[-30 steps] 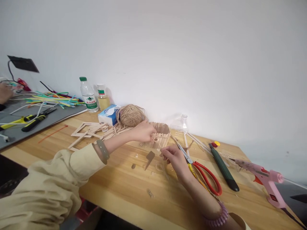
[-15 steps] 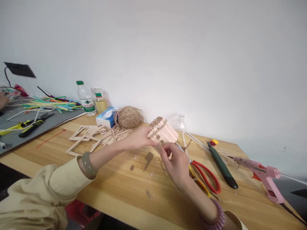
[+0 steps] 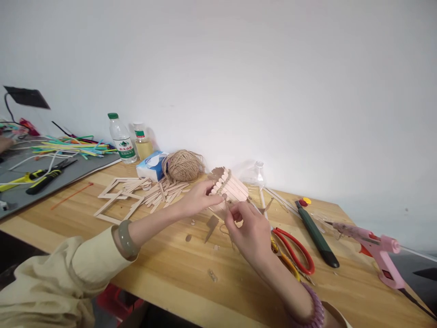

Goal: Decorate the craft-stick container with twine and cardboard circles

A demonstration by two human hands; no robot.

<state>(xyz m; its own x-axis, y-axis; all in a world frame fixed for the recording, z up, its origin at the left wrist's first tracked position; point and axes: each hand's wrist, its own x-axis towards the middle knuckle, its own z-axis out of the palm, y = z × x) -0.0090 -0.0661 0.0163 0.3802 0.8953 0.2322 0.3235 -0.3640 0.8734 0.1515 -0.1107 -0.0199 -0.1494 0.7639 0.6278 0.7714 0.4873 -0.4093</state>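
Note:
My left hand (image 3: 197, 198) grips a small cup-shaped piece made of wooden craft sticks (image 3: 236, 187), tilted with its rounded stick ends toward the left. A band of twine (image 3: 223, 181) runs around it near that end. At the near side of the piece, my right hand (image 3: 251, 230) is closed in a pinch, thumb against forefinger, on what looks like a thin end of the twine; the fingers partly hide it. A small round brown disc shows beside my left thumb. Below the hands, a dark scrap (image 3: 211, 226) lies on the table.
Behind are a ball of twine (image 3: 183, 165), a tissue pack (image 3: 152, 166), loose craft sticks (image 3: 162, 193) and a water bottle (image 3: 123, 141). To the right lie red-handled scissors (image 3: 297, 250), a green utility knife (image 3: 317, 234) and a pink glue gun (image 3: 373, 246). Another person's hand (image 3: 5, 143) shows far left.
The craft-stick piece has turned slightly in my left hand and moved a little left, showing more of its inside. My right hand keeps its pinch at nearly the same spot.

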